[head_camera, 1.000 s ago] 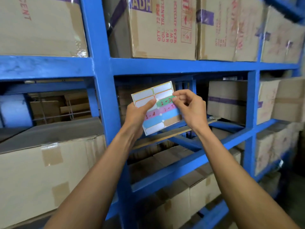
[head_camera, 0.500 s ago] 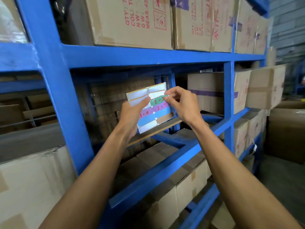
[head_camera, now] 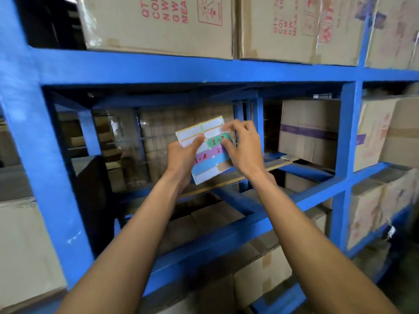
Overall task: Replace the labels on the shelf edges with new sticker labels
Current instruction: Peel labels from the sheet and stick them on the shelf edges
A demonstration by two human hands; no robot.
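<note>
I hold a sticker sheet (head_camera: 205, 163) of coloured labels in front of the blue shelving. My left hand (head_camera: 182, 155) grips its left edge, thumb pressed on the front. My right hand (head_camera: 243, 147) pinches the right end of the green label (head_camera: 215, 141), which carries red handwriting. Below it lie a purple label marked "1-A", blue ones and blank white ones. The blue shelf edge (head_camera: 204, 71) runs above my hands, another shelf beam (head_camera: 226, 236) below my forearms. No label shows on these edges.
Cardboard boxes (head_camera: 158, 23) with red print fill the top shelf. More boxes (head_camera: 308, 130) stand at the right on the middle level and below. A thick blue upright (head_camera: 43, 177) stands at the left, a thinner upright (head_camera: 347, 128) at the right.
The view has swung right, so the thick upright now lies at the far left. My hands stay on the sheet; my right fingers have shifted on the green label's right end.
</note>
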